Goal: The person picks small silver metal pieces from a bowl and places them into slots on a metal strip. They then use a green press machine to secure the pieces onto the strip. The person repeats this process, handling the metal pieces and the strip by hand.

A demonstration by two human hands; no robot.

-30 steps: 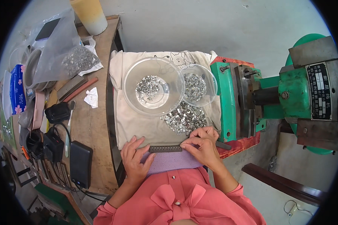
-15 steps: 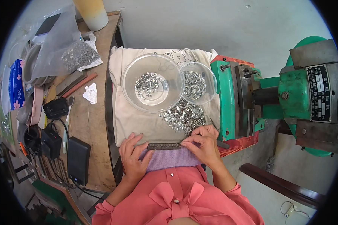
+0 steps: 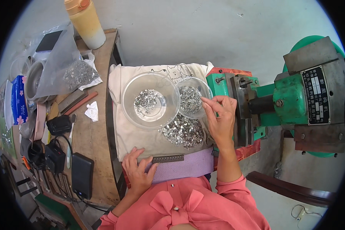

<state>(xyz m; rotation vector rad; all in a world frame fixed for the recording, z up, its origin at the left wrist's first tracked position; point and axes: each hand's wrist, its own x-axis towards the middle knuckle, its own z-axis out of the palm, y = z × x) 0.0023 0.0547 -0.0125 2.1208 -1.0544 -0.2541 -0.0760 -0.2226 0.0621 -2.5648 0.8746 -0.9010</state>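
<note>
A dark slotted metal strip (image 3: 168, 158) lies along the far edge of a purple textured mat (image 3: 184, 165) by my lap. My left hand (image 3: 138, 168) rests on the cloth with its thumb and forefinger at the strip's left end, the other fingers spread. My right hand (image 3: 221, 119) is raised at the right rim of a small clear tub (image 3: 209, 89) of thin silvery pieces. Its thumb and forefinger are pinched; anything between them is too small to make out. Left of that tub stands a larger clear tub (image 3: 127, 111) with small shiny metal pieces.
Loose metal pieces (image 3: 183, 132) lie heaped on the beige cloth (image 3: 132, 140). A green machine press (image 3: 291, 103) stands at the right. The wooden table (image 3: 99, 153) at the left bears a black power bank (image 3: 82, 175), a plastic bag (image 3: 78, 73) of metal pieces and a yellow bottle (image 3: 87, 27).
My right hand has left the strip's right end and moved up and away to the small tub's rim. My left hand stays at the strip's left end. The whole view has shifted slightly.
</note>
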